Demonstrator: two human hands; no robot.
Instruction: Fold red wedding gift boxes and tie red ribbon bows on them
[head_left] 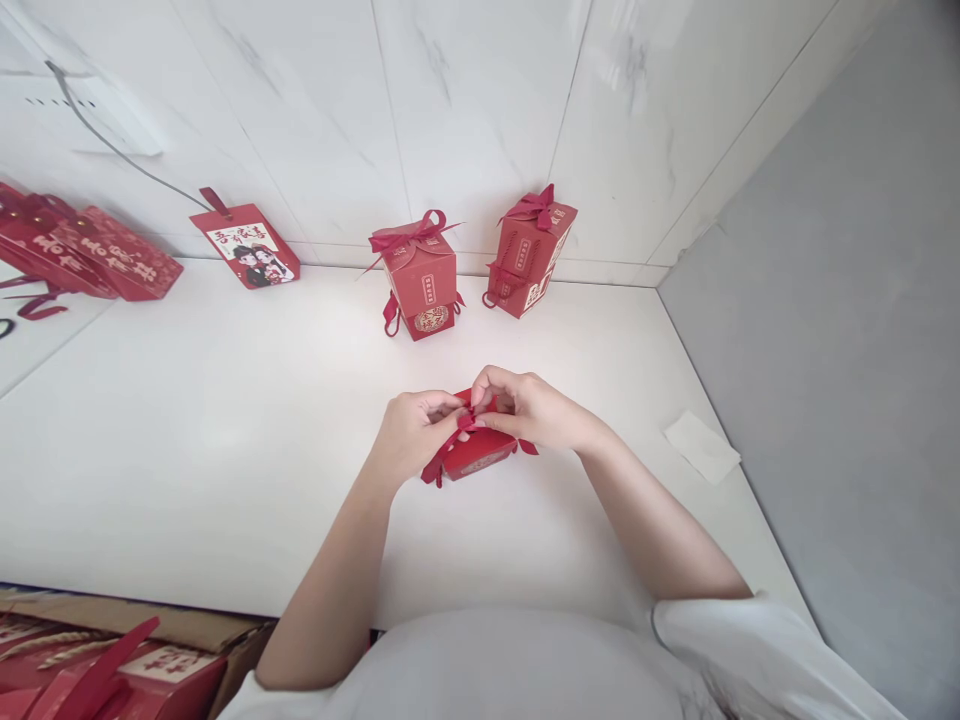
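Observation:
A small red gift box (484,453) with a patterned front sits on the white table before me. Dark red ribbon (466,421) crosses its top, and a ribbon end (528,447) sticks out at the right side. My left hand (424,428) pinches the ribbon from the left, thumb and fingers closed. From the right, my right hand (525,405) also has its fingertips pinched on the ribbon. Both hands meet over the box and hide much of its top, so the shape of the knot or loop cannot be made out.
Two red boxes with bows, one (424,275) and another (529,250), stand by the tiled wall. A red tag-shaped box (251,245) and several red bags (105,250) are further left. White paper (703,446) lies right. A carton (217,625) with red packages is lower left.

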